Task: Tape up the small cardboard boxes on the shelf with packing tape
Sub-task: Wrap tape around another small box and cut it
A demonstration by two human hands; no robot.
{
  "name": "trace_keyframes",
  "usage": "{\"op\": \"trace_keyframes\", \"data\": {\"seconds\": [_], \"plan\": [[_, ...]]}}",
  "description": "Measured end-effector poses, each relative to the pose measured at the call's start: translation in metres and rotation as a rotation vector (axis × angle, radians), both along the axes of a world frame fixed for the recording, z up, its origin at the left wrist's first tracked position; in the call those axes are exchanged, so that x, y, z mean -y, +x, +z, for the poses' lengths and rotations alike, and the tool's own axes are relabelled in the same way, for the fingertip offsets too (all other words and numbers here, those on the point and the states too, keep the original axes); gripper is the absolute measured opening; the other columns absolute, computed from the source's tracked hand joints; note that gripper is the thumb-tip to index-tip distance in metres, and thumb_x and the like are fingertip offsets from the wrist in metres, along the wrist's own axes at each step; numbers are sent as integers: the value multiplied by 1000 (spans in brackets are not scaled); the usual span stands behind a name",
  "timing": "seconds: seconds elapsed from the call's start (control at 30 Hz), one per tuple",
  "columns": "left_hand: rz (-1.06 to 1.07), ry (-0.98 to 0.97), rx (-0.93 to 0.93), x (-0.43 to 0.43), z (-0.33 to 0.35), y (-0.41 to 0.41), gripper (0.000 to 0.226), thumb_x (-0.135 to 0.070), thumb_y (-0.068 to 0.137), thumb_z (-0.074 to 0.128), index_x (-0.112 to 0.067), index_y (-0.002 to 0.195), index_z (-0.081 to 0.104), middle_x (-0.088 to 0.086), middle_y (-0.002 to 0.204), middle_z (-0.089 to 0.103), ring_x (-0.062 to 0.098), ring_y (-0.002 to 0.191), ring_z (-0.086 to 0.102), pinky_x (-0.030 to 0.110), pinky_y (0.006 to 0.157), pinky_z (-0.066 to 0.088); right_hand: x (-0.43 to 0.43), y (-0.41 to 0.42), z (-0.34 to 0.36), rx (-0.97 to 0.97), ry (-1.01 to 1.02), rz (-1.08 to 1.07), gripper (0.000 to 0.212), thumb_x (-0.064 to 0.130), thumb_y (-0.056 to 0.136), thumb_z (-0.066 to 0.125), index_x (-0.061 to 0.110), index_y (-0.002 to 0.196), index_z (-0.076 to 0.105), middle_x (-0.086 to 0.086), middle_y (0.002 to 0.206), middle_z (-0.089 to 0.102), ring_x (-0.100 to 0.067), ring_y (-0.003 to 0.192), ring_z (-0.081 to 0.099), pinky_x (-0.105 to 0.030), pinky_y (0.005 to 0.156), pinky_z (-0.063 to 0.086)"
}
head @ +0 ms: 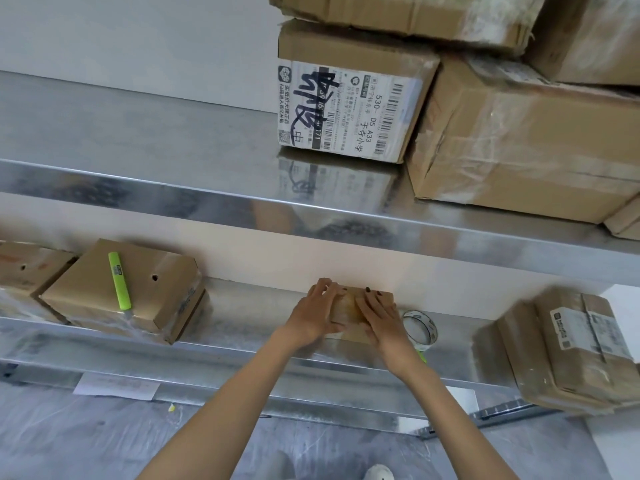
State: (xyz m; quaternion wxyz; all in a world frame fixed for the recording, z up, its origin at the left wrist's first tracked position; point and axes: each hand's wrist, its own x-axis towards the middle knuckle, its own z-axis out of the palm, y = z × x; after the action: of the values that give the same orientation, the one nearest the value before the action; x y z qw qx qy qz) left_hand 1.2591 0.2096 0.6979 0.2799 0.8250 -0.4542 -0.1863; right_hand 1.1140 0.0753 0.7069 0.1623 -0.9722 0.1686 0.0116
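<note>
box (349, 308) on lower shelf (242, 306), just left of tape (420, 329). left hand (317, 315) fingers curl over its far corner; right hand (381, 318) fingers lie spread flat on top. probably light, stiff, slick where taped; best held by opposite side walls.

Both bare arms reach forward and upward, the left forearm (221, 400) slanting in from the lower left and the right forearm (446, 400) from the lower right, so the wrists draw close together. The left hand (317, 311) lies palm down on a small box (348, 306), its fingers (325, 289) bent over the far edge. Just beside it, the right hand (382, 315) rests flat, its fingers (369, 297) straight, spread and dark-nailed. The thumbs nearly meet.
</note>
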Motion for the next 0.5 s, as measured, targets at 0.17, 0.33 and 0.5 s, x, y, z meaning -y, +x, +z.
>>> {"op": "trace_keyframes", "data": {"seconds": [0.17,0.33,0.5], "plan": [[66,-19,-141,4,3,3,88,-30,61,87,-20,129,31,-5,128,34,19,114,46,39,90,49,-33,-6,6,-80,-208,41,64,35,90,54,30,147,26,-11,154,27,-36,142,22,-61,108,27],[49,103,-90,10,4,6,79,-23,59,86,-14,121,38,-1,120,35,19,110,41,41,88,47,-69,-16,8,-62,-304,-29,84,33,60,83,22,136,48,-11,130,59,-33,118,57,-61,94,44],[68,91,-177,7,8,1,69,-21,61,83,-21,107,31,-5,103,42,19,89,49,37,72,49,-78,-13,14,-64,-384,-74,80,16,50,83,16,126,61,-12,126,61,-34,121,55,-60,103,26]]}}
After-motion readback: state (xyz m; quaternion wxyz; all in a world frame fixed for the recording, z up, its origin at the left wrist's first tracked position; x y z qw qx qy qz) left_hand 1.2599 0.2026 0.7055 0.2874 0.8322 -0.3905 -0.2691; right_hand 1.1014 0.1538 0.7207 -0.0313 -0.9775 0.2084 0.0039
